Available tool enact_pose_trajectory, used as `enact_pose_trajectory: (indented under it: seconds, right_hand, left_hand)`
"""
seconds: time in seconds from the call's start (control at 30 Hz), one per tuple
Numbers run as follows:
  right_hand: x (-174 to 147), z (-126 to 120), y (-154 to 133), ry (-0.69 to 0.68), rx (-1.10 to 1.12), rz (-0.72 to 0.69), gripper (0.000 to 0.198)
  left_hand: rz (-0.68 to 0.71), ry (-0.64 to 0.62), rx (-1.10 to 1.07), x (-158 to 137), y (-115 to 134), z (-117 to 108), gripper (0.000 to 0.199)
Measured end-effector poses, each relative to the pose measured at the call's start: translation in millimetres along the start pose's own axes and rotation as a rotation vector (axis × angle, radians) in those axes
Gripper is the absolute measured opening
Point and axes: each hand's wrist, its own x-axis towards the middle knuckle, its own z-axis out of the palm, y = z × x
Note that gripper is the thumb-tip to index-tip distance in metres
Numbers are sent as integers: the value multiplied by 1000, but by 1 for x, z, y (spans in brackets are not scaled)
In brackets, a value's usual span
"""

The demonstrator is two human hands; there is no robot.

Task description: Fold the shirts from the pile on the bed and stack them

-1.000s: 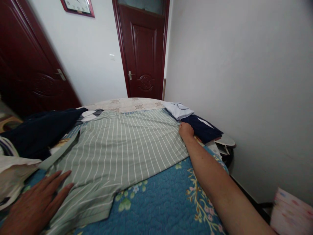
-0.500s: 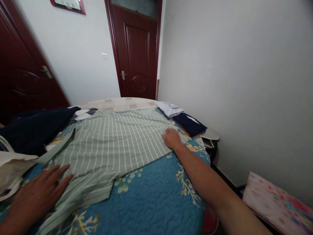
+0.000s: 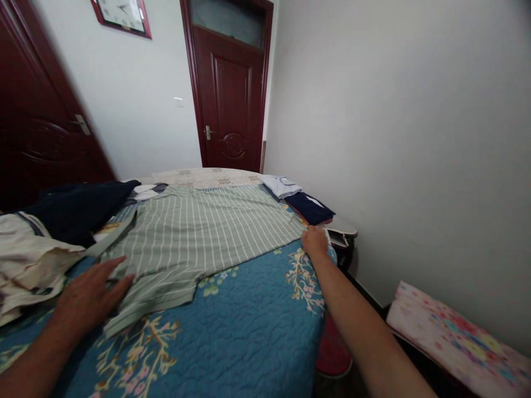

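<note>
A green shirt with white stripes [image 3: 207, 226] lies spread across a blue quilted cover with flowers [image 3: 253, 326]. At its near left, my left hand [image 3: 89, 296] rests by the collar and sleeve, fingers stretched out and thumb apart. My right hand [image 3: 315, 241] is at the shirt's right end, its fingers curled closed on the hem corner. The fingertips there are partly hidden. Left of the shirt lie a dark navy garment [image 3: 83, 207] and a cream garment [image 3: 29, 260], both crumpled.
Folded clothes are stacked past my right hand: a light one [image 3: 281, 186] and a navy one [image 3: 310, 208]. A pale patterned cloth [image 3: 203, 177] covers the far end. On the lower right stands a pink flowered box-like thing [image 3: 456, 337]. A white wall [image 3: 394, 138] bounds the right.
My right hand has slid right along the shirt to its end corner. My left hand has shifted slightly up and right. The view has tilted up a little, showing more of the clock.
</note>
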Motion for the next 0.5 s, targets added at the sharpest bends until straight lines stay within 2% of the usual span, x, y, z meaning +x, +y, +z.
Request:
enact_pose_trajectory:
  seconds: [0.13,0.3,0.4,0.5]
  right_hand:
    - [2,-5,4,18,20,80,38]
    - [4,-3,9,17,39,137,36]
    - [3,-2,10,29,-6,166,34]
    - [-1,-1,12,43,-11,146,35]
  left_hand:
    - [103,0,-188,-16,18,-8,59]
    - [191,-150,-316,-47,43,-4,67]
    - [211,-208,-348,-54,45,-2,55]
    - [208,-198,-389,-56,45,-10,50]
